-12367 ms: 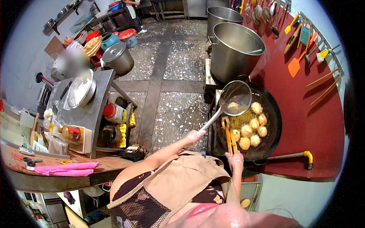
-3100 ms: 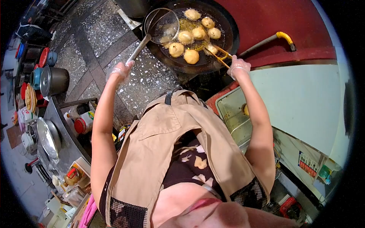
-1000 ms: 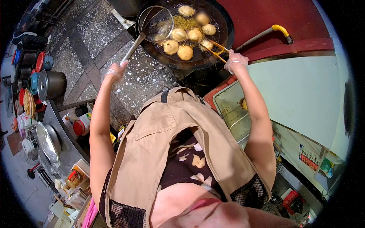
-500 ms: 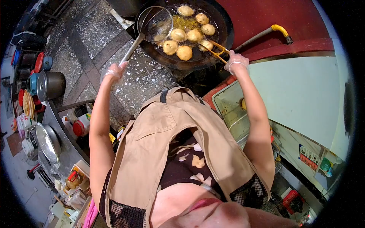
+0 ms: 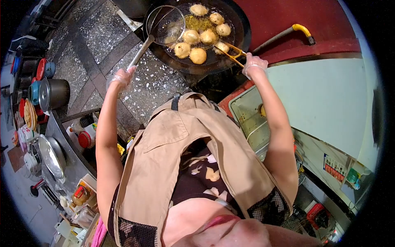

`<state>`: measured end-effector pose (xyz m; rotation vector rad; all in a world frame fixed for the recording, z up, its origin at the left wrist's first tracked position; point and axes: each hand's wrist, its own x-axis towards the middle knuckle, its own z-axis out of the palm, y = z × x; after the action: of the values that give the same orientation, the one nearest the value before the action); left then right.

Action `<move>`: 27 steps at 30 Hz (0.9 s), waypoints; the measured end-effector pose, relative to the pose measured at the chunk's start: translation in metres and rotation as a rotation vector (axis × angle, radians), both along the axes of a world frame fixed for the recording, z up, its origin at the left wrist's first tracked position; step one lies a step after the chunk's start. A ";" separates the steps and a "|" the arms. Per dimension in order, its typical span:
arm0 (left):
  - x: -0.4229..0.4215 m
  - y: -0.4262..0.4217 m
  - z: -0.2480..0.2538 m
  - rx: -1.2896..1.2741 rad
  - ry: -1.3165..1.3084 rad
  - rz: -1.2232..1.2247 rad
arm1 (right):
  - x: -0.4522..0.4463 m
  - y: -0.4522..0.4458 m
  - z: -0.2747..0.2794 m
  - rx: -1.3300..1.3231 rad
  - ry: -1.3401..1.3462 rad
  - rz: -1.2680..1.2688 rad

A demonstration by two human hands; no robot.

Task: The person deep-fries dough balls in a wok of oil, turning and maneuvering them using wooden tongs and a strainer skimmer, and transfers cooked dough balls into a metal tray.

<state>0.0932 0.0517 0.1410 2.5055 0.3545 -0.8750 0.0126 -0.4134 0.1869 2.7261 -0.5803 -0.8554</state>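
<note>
My left hand (image 5: 119, 78), in a clear plastic glove, is closing around the handle of a round metal strainer with a long shaft (image 5: 142, 51), and its ring is sitting over the left part of a wide black wok (image 5: 243, 29). My right hand (image 5: 255, 66), also gloved, is curling around the near end of yellow-brown tongs (image 5: 234, 48). The tong arms are standing apart, their tips meeting a pale golden ball (image 5: 222, 48) in the right part of the oil (image 5: 198, 22); I cannot tell whether they are pinching it or only touching it. Other golden balls (image 5: 198, 56) are lying beside it and farther across the wok, some touching, and something pale is showing blurrily through the strainer's mesh.

I judge that the ball is calling for light, even pressure from both arms, low on its sides, since a hard squeeze could be denting the crust or sending it slipping and splashing. Holding the strainer level is probably helping too.

The wok's near rim is running beneath the tongs, so my right wrist is needing height there. A grey rod with a yellow grip (image 5: 301, 28) is lying just beyond my right hand, narrowing that side. Between strainer and tongs, the near wall is leaving some room, though two balls are floating close to it.
</note>
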 end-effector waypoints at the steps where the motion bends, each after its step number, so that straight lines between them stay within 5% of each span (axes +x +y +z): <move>1: 0.000 -0.001 0.001 0.002 0.005 0.006 | -0.002 0.001 0.001 -0.018 -0.005 0.009; 20: 0.006 0.010 -0.011 0.062 -0.040 -0.107 | -0.024 0.005 0.029 -0.036 -0.157 0.064; 22: 0.002 0.004 -0.003 0.057 -0.034 -0.084 | -0.030 0.011 0.035 0.051 -0.156 -0.022; 27: -0.003 -0.002 0.007 0.042 -0.012 -0.034 | -0.039 0.015 -0.030 0.828 -0.233 -0.208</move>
<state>0.0901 0.0497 0.1485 2.5610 0.3308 -0.8737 -0.0263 -0.3979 0.1565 3.6006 -0.6745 -1.0009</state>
